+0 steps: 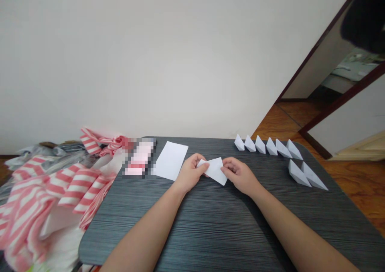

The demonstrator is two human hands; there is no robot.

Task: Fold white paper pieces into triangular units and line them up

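Observation:
Between my two hands is a small folded piece of white paper [215,171], held just above the dark table [204,228]. My left hand [192,171] pinches its left end, thumb on top. At the right edge, my right hand [239,174] grips the paper between thumb and curled fingers. A flat stack or sheet of white paper [171,160] lies beyond my left hand. Several folded white paper boats [260,144] stand in a row at the back right, and two more paper boats [299,174] sit nearer, at the right side.
A pixelated pink and white item [140,158] lies at the table's back left. Red-and-white striped cloth [72,188] is heaped beside the left edge. A white wall [180,63] rises behind the table, and wooden floor [357,184] shows at right.

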